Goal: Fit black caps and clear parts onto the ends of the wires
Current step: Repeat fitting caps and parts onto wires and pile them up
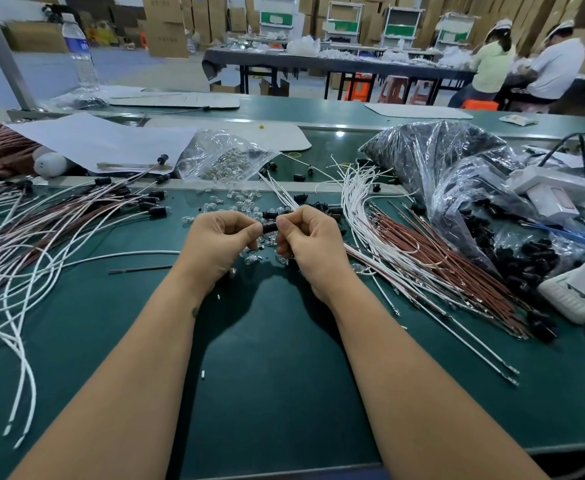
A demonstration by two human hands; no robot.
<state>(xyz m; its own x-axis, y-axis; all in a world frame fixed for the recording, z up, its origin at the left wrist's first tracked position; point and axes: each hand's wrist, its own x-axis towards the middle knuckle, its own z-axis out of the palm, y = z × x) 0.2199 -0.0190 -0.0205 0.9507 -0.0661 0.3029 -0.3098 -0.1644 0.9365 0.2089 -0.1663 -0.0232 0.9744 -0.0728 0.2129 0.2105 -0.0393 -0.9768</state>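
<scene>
**Visitor:** How far along are you getting?

**Me:** I'm judging it as somewhere in the middle. Starting with the biggest thing, the green bench [284,358] is carrying two heaps. At the left of the frame the finished wires [76,216] are piling up, brown and white, many of them showing a black cap at the tip near the upper left centre.

**Visitor:** And what is waiting?

**Me:** At the right of the frame the bare wires [433,258] are lying in a thick fan, brown ones and white ones, their ends still uncapped. Behind them, at the upper right, the plastic bag of black caps [433,157] is sitting bulging, so plenty of caps are remaining. At the upper centre the clear bag of clear parts [221,157] is lying open, with loose clear parts [239,199] spilling just in front of my hands.

**Visitor:** What are you holding?

**Me:** At the centre of the frame I'm pinching one black cap [269,226] between both hands. My left hand [220,237] is curling its fingers round the cap's left end; my right hand [310,239] is gripping the right end, with white wires running out beyond my knuckles. Whether a clear part is going in, I cannot tell; my fingers are hiding it.
</scene>
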